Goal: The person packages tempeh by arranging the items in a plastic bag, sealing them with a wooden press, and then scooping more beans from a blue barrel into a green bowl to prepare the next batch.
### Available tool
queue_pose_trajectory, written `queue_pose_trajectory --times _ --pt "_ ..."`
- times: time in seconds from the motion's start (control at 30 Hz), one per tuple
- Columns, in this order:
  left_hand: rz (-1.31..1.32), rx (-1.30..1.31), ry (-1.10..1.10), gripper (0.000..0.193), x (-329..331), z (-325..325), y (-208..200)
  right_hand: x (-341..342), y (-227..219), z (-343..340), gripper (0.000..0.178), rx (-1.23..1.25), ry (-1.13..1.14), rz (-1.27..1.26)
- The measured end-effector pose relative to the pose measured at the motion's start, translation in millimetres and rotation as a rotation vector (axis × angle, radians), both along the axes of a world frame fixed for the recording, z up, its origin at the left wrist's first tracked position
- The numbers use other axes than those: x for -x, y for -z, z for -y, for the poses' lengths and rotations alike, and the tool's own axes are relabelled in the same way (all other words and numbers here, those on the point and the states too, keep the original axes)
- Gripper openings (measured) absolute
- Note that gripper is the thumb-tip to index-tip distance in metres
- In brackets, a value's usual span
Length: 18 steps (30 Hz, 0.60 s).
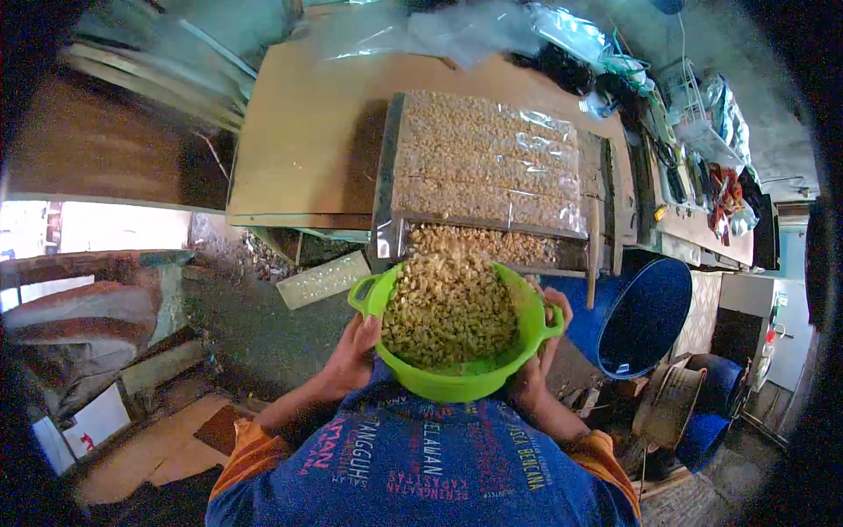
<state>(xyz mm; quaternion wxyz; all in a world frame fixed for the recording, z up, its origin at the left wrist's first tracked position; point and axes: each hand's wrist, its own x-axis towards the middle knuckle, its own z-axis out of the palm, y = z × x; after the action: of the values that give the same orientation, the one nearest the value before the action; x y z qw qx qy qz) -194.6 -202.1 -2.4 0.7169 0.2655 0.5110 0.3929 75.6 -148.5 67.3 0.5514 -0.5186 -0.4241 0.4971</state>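
Observation:
Both of my hands grip a bright green plastic basin [448, 388] with loop handles, held close to my body. My left hand [356, 351] is wrapped round its left side, below the handle. On the opposite side my right hand [546, 338] clasps the wall near the other handle. Pale yellow beans [452, 316] fill much of the basin, which tilts away from me. Over its far rim, beans blur together with those in the near row of a framed tray [386, 189]. Clear plastic film [487, 167] covers the tray's farther rows of beans.
The tray rests on a tan tabletop [303, 132]. A wooden stick [593, 255] lies along its right side. Below the table's right end is a large blue drum [645, 316]. A pale speckled slab [325, 281] sits low at left. Plastic bags [571, 39] crowd the back.

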Motion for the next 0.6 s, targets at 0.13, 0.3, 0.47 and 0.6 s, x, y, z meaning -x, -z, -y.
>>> queue_pose_trajectory --times 0.13,0.3,0.47,0.6 --pt "0.628 0.432 -0.328 0.08 -11.4 -37.0 -54.7 -10.2 12.7 2.2 0.11 -0.02 -0.074 -0.027" --pt "0.288 0.23 -0.131 0.08 3.3 -16.3 -62.1 -4.0 3.9 -3.1 0.113 0.0 -0.185 -0.104" --pt "-0.073 -0.212 0.001 0.065 13.9 -4.9 -47.5 -5.3 -2.0 -11.9 0.117 -0.038 -0.337 -0.1" --pt "-0.725 -0.973 -0.034 0.04 24.1 -4.7 -46.4 -16.2 4.6 -15.2 0.11 -0.085 -0.446 -0.028"
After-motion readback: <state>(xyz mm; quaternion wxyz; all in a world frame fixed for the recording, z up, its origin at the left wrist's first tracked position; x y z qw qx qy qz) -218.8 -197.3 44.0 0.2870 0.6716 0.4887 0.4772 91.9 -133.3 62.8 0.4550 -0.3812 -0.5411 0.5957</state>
